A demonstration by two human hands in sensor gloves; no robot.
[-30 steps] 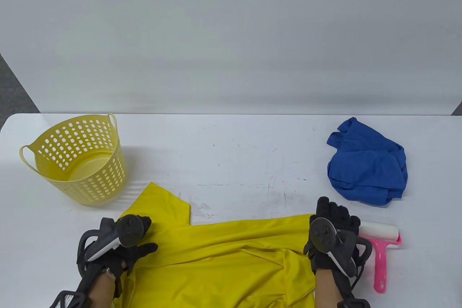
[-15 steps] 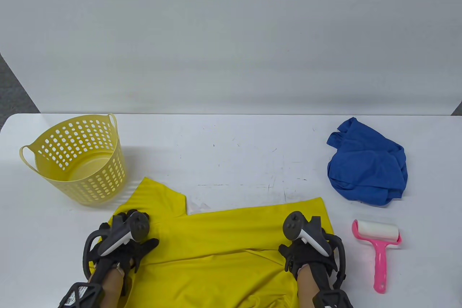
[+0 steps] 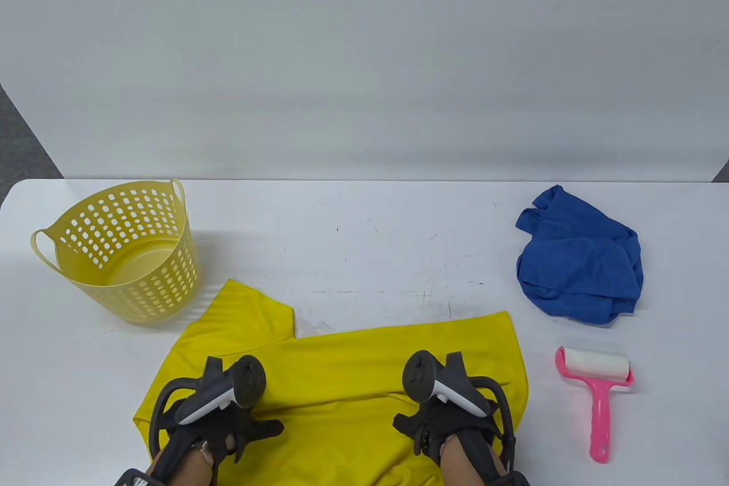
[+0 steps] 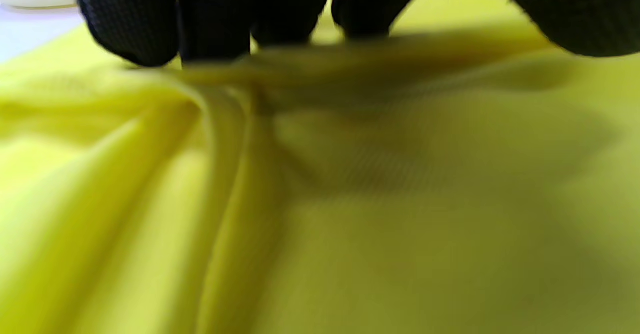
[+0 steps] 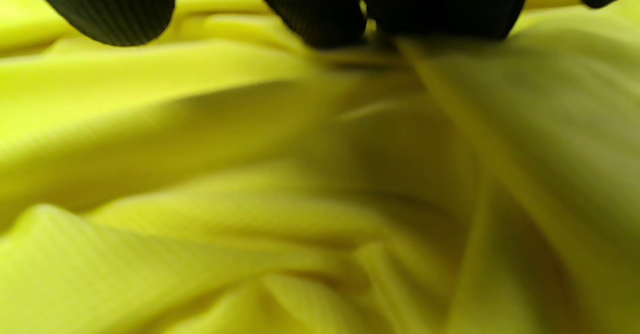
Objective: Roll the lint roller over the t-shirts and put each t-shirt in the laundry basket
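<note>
A yellow t-shirt [image 3: 342,360] lies spread along the table's near edge, with one sleeve pointing at the yellow laundry basket [image 3: 62,275] at the left. My left hand [image 3: 228,423] presses on the shirt's left part, thumb spread to the side. My right hand [image 3: 450,423] presses on its right part in the same way. In the left wrist view the fingertips [image 4: 210,19] touch rumpled yellow cloth [image 4: 350,199]. The right wrist view shows fingertips [image 5: 320,14] on folds of the cloth [image 5: 200,124]. A pink lint roller [image 3: 595,389] lies on the table right of the shirt, held by neither hand.
A crumpled blue t-shirt [image 3: 581,264] lies at the right, behind the roller. The basket holds nothing that I can see. The white table [image 3: 364,246] stretches bare between the basket and the blue shirt. A grey wall stands behind it.
Both hands slid from the shirt's far corners toward the near edge and inward across the cloth. The right hand left the spot beside the roller. The shirt's far edge now lies flat and uncovered.
</note>
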